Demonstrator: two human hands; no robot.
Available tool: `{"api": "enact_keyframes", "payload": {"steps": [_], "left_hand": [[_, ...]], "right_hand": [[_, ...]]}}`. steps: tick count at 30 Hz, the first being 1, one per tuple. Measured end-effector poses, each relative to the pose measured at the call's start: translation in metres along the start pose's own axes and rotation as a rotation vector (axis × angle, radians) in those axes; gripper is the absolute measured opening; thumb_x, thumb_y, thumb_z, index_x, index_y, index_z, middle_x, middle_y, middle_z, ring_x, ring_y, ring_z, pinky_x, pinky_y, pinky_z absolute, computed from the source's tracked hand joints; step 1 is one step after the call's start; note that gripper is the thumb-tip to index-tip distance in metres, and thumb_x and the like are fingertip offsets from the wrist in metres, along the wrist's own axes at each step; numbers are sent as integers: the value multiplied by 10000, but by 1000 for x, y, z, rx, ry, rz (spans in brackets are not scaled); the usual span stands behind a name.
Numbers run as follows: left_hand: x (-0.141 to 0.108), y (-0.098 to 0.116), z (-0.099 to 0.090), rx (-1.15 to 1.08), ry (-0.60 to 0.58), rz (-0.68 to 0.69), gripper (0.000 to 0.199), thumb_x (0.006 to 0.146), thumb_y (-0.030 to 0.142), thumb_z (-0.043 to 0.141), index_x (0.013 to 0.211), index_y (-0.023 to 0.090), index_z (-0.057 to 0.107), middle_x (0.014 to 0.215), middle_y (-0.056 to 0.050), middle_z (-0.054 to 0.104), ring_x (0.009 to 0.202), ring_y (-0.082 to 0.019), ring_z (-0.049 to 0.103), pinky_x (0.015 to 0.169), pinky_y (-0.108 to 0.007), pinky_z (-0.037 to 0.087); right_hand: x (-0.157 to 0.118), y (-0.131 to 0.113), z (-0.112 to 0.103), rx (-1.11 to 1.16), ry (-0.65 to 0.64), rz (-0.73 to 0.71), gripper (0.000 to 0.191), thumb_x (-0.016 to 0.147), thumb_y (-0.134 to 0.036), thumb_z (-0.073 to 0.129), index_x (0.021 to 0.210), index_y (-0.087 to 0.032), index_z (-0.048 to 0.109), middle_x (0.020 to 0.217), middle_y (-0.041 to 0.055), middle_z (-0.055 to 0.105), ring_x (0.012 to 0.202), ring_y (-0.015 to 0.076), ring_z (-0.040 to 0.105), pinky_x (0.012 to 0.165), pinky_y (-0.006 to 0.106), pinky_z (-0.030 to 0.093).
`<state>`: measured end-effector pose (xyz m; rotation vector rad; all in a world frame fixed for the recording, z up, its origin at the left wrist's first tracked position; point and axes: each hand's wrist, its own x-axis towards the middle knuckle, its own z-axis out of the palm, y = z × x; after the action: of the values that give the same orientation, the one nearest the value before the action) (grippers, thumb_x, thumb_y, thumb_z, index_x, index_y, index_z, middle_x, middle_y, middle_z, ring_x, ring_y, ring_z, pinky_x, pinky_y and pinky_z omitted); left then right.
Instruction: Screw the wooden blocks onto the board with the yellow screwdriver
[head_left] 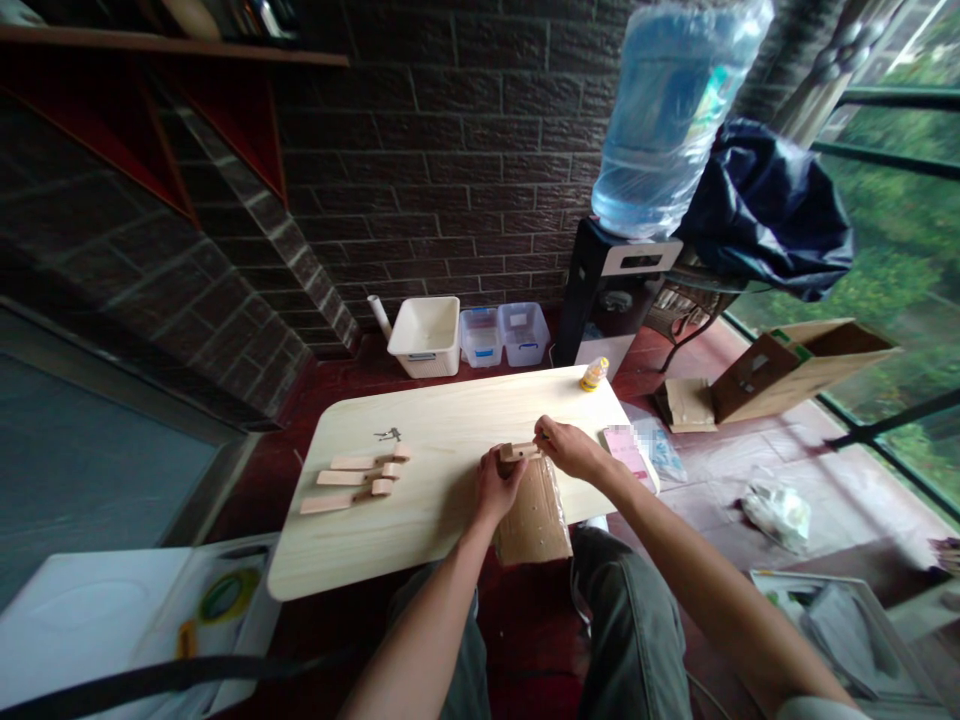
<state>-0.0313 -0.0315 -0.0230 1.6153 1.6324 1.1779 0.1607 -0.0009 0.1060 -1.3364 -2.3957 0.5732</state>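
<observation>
My left hand (496,488) is closed around a small wooden block (519,452) with a dark hole in its side. It holds the block at the far end of a piece of cardboard (535,515) lying over the table's near edge. At the block's right end, my right hand (570,447) is pinched shut; whatever its fingertips grip is too small to name. To the left, several wooden pieces (352,478), flat strips with small blocks at their right ends, lie on the pale table (442,415). Behind them is a little group of dark metal bits (390,434), perhaps screws.
A yellow-capped bottle (594,374) stands at the table's far right corner, and a pink paper (625,452) lies on the right edge. Beyond are a white basket (424,340), clear bins (523,335) and a water dispenser (611,290). An open cardboard box (772,375) sits right.
</observation>
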Motion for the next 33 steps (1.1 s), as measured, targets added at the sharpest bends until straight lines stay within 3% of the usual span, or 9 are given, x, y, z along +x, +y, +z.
{"api": "enact_keyframes", "payload": {"steps": [6, 14, 24, 29, 33], "left_hand": [[0, 1, 0, -21, 2, -26, 446, 844, 468, 708, 1195, 210, 614, 1156, -119, 694, 1101, -283, 667, 980, -436, 519], [-1, 1, -2, 32, -14, -47, 490, 854, 495, 692, 1243, 214, 594, 1221, -127, 672, 1149, -291, 645, 999, -437, 506], [0, 0, 1, 23, -18, -48, 465, 863, 494, 686, 1233, 227, 594, 1216, -119, 682, 1149, -292, 656, 998, -433, 510], [0, 2, -1, 16, -37, -54, 462, 871, 505, 677, 1234, 232, 590, 1219, -107, 682, 1161, -279, 653, 1012, -423, 502], [0, 4, -4, 33, -47, -52, 462, 876, 509, 670, 1234, 228, 591, 1226, -117, 682, 1156, -287, 653, 1000, -427, 505]], "right_hand": [[-2, -2, 5, 31, 55, 78, 97, 1040, -304, 483, 1049, -208, 495, 826, 35, 674, 659, 172, 591, 616, 264, 355], [-9, -9, 2, 112, 68, -79, 189, 1060, -295, 383, 1189, -203, 485, 1012, 85, 664, 813, 196, 622, 776, 313, 470], [-5, -9, 5, 103, 70, 51, 253, 1064, -419, 429, 1098, -206, 560, 867, 53, 695, 767, 202, 660, 714, 284, 456], [-9, -9, 0, 226, 64, 18, 319, 1090, -405, 321, 1122, -200, 563, 941, 65, 698, 830, 190, 653, 796, 302, 485], [-12, -6, -1, 383, 42, 28, 383, 1097, -423, 273, 1268, -203, 537, 1076, 83, 703, 892, 178, 664, 855, 317, 506]]}}
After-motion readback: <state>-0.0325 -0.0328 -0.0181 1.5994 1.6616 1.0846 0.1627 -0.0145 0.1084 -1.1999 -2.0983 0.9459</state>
